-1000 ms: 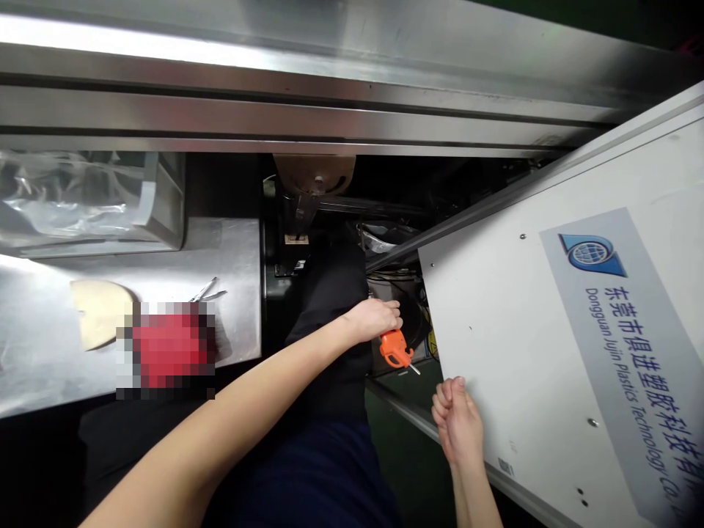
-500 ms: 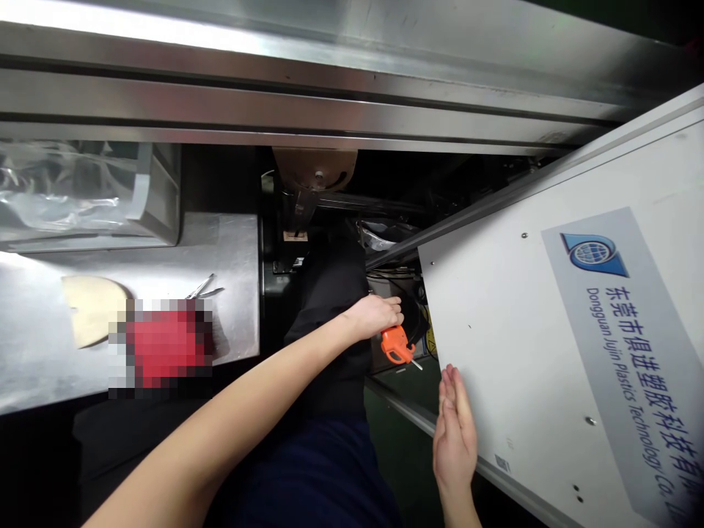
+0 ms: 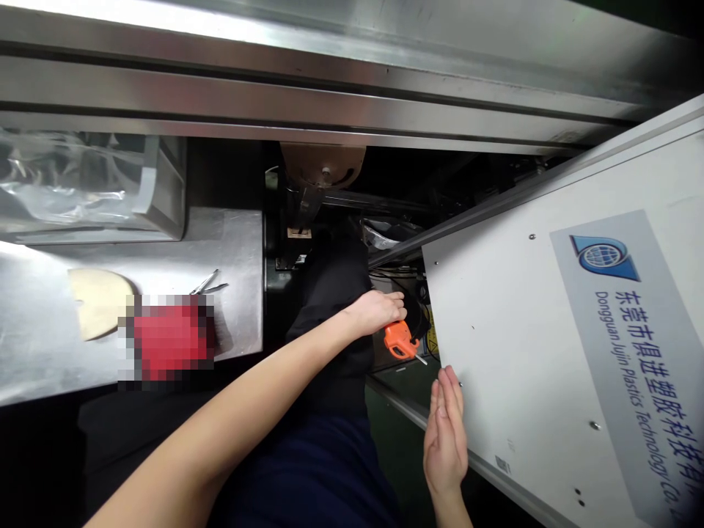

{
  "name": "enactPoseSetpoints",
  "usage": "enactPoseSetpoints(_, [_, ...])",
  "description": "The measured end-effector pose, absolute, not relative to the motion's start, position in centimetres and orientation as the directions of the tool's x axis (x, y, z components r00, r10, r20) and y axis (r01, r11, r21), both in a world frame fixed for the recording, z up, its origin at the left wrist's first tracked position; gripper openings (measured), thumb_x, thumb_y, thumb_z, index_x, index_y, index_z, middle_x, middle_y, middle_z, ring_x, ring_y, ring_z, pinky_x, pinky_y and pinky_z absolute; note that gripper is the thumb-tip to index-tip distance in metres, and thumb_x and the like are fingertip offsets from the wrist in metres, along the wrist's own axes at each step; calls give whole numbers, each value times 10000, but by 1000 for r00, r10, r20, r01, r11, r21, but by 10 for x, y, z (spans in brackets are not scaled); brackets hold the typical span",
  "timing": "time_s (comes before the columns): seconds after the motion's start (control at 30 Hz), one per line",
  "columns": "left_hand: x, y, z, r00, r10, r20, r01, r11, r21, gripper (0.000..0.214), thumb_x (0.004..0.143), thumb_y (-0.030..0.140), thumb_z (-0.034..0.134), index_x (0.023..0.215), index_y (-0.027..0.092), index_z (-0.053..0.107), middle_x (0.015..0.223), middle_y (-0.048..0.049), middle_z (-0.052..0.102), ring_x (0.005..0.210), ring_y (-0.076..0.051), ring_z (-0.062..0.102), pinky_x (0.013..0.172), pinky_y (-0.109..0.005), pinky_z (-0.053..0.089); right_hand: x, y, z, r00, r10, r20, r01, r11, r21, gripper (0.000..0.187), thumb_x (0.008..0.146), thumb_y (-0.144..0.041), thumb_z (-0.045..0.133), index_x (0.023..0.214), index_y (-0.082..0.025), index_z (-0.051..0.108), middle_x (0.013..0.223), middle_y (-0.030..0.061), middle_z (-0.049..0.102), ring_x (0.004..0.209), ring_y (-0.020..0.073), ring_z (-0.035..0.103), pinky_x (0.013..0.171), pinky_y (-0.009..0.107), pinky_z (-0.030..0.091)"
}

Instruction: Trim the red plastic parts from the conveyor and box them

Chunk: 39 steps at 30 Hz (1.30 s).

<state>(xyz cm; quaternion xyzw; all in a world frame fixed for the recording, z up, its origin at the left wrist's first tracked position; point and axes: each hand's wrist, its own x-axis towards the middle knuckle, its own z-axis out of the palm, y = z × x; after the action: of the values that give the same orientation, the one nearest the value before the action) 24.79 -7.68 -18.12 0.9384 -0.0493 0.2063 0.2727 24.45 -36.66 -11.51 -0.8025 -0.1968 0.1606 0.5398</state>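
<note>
My left hand point(image 3: 379, 312) reaches over my dark trousers with its fingers curled round the end of an orange air blow gun point(image 3: 400, 340). The gun hangs below my fingers; its hook and thin pale nozzle point down and right, towards the white panel point(image 3: 495, 315). My right hand point(image 3: 445, 429) is raised beside the panel's lower left edge, fingers straight and close together, with nothing in it. From this view I cannot tell whether that hand touches the panel.
A metal bar point(image 3: 220, 103) crosses above. At left, a metal table point(image 3: 236, 242) bears a grey bin point(image 3: 165, 183) with clear plastic, a cream rounded piece point(image 3: 102, 301), a pair of tweezers or pliers point(image 3: 209, 284) and a blurred red thing point(image 3: 173, 337). Dark machinery and cables lie behind my left hand.
My right hand has shifted slightly left, and its fingertips are nearer the nozzle. The left hand keeps its hold on the blow gun. The view has moved slightly.
</note>
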Motion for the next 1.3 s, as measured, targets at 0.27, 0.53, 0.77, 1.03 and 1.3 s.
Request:
enactPoseSetpoints(0.27, [249, -78, -185, 893, -19, 450, -250, -853, 459, 173, 977, 79, 585, 853, 198, 612, 884, -51, 713, 1186, -203, 612, 713, -252, 517, 252, -369, -115, 889, 458, -1, 161, -315, -936, 331, 1040, -381, 456, 1201, -194, 677, 1418, 125, 448, 1357, 297, 508, 1193, 552, 383])
enactPoseSetpoints(0.53, [249, -78, -184, 890, -25, 455, -256, -853, 454, 172, 971, 74, 592, 848, 193, 610, 871, -47, 707, 1185, -208, 613, 679, -255, 505, 276, -347, -111, 893, 441, -87, 73, -332, -940, 267, 974, -470, 603, 893, -217, 583, 1010, 31, 510, 903, 163, 526, 839, 333, 481])
enactPoseSetpoints(0.77, [249, -80, -184, 892, -23, 452, -255, -850, 461, 183, 973, 77, 592, 838, 200, 610, 868, -52, 709, 1157, -201, 618, 633, -246, 484, 291, -323, -96, 768, 479, -425, -322, -285, -903, 472, 1017, -542, 475, 692, -267, 271, 567, -118, 148, 459, 91, 92, 363, 219, 172])
enactPoseSetpoints(1.03, [248, -81, -188, 883, -42, 468, -275, -854, 441, 175, 993, 93, 571, 859, 200, 608, 927, -43, 718, 1235, -196, 604, 701, -261, 509, 311, -324, -89, 735, 502, -455, -431, -172, -886, 302, 987, -454, 549, 795, -258, 421, 603, -124, 96, 488, 74, -31, 357, 170, 16])
enactPoseSetpoints(1.3, [242, -78, -181, 875, -31, 483, -256, -877, 406, 138, 982, 78, 578, 933, 198, 625, 990, -41, 740, 1372, -202, 541, 722, -251, 531, 297, -353, -93, 641, 563, -522, -267, -474, -839, 410, 960, -499, 635, 729, -208, 462, 676, -64, 367, 530, 73, 271, 449, 201, 243])
